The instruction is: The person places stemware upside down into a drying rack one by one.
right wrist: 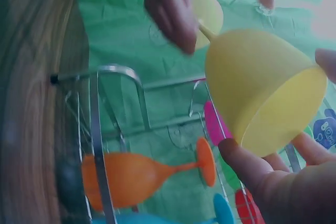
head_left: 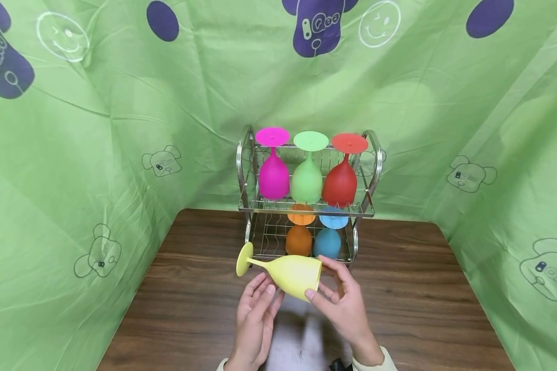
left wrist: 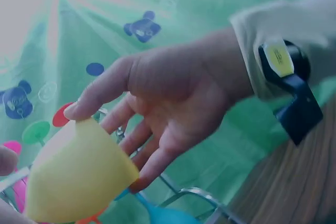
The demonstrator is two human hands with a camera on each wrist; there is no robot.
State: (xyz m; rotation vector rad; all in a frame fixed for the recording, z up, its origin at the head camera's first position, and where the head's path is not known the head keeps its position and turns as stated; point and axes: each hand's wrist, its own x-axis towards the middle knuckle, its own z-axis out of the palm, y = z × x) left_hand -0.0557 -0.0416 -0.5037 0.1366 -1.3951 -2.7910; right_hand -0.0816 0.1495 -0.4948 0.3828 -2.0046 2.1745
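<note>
A yellow goblet (head_left: 293, 275) lies sideways in the air in front of the rack, its foot to the left and mouth to the right. My right hand (head_left: 345, 304) grips it at the rim, thumb on the near side and fingers on the far side. Below the bowl and stem, my left hand (head_left: 256, 314) is held with thumb and fingers apart. In the right wrist view, the left hand's fingers (right wrist: 176, 17) are near the stem; whether they touch it I cannot tell. The left wrist view shows the right hand (left wrist: 173, 87) at the goblet's rim.
A two-tier metal rack (head_left: 306, 211) stands behind the goblet. Upside down on its upper tier are magenta (head_left: 274, 178), green (head_left: 307, 180) and red (head_left: 340, 183) goblets. Orange (head_left: 299, 240) and blue (head_left: 327, 243) goblets stand inverted below. Green cloth (head_left: 204, 103) surrounds the wooden table (head_left: 427, 304).
</note>
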